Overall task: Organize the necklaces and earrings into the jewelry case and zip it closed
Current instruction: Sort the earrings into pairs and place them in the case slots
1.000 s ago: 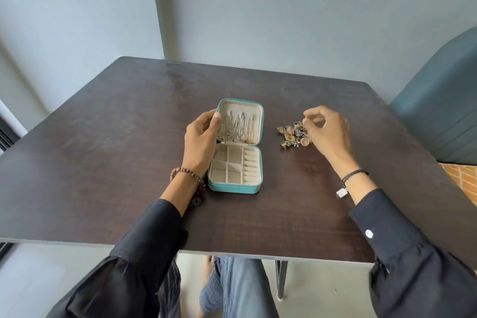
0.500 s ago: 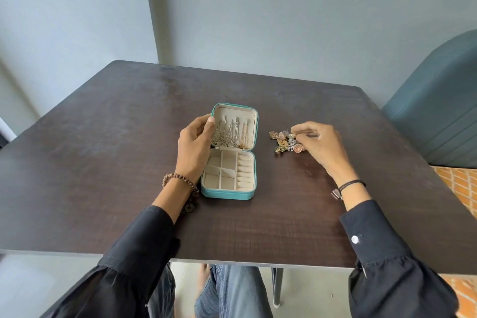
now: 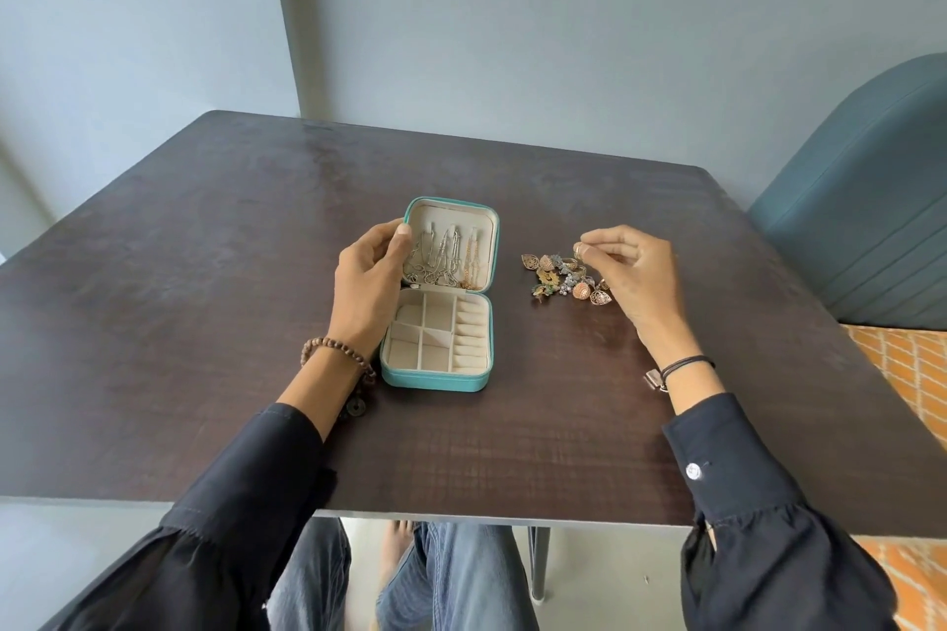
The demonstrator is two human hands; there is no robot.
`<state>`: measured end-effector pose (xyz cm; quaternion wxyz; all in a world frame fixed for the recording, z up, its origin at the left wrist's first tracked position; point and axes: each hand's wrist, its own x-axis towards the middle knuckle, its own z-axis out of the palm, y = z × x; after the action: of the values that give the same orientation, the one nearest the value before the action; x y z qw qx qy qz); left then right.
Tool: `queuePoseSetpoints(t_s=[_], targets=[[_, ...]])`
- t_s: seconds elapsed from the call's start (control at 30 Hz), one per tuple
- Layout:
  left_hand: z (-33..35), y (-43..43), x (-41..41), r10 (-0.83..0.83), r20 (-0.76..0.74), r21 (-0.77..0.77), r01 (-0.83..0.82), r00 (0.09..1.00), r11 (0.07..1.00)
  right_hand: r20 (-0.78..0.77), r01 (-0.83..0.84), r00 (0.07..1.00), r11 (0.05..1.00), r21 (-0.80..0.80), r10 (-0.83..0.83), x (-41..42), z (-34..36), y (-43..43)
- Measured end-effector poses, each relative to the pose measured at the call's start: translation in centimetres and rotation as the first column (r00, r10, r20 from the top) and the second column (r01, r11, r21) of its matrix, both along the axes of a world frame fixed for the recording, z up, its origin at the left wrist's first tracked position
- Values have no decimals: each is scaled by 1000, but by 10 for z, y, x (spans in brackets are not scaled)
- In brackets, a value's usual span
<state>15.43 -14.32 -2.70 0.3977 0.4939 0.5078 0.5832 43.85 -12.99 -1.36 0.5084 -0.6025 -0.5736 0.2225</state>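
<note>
It looked like a plain room in someone's home: a dark wooden table (image 3: 205, 323) stood near bare grey walls (image 3: 563, 41), with a padded teal chair (image 3: 861, 220) and an orange patterned floor (image 3: 912, 374).

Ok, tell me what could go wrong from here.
The small piece pinched in the right hand could slip and skitter across the table. The earring pile looks tangled, so neighbours may drag along. If the left hand releases the lid, it may drop onto the necklaces.

Dark wooden table (image 3: 205, 323) with open jewelry case (image 3: 433, 378), earrings (image 3: 561, 278).
</note>
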Motion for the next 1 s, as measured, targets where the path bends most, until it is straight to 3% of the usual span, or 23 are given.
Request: queuePoseSetpoints(t_s=[0.13,0.3,0.57,0.73,0.83,1.0], targets=[[1,0,0,1,2,2,-1,1000,1000,33,-5,999,991,134,1,-12,6,-8],[0,0,-1,1,-7,-3,-1,1000,1000,22,-51,999,982,182,48,-32,14,-23],[2,-5,0,2,5,-17,-2,1000,1000,183,-324,937,935,148,296,-66,23,-57],[3,-8,-1,5,15,-14,-5,1000,1000,372,-426,852,901,82,369,-78,28,-68],[2,-6,-1,-6,15,-8,6,1000,1000,576,-464,745,882,83,338,-83,32,-70],[0,-3,-1,0,28,-9,0,1000,1000,712,-539,587,842,-11,385,-92,38,-69]])
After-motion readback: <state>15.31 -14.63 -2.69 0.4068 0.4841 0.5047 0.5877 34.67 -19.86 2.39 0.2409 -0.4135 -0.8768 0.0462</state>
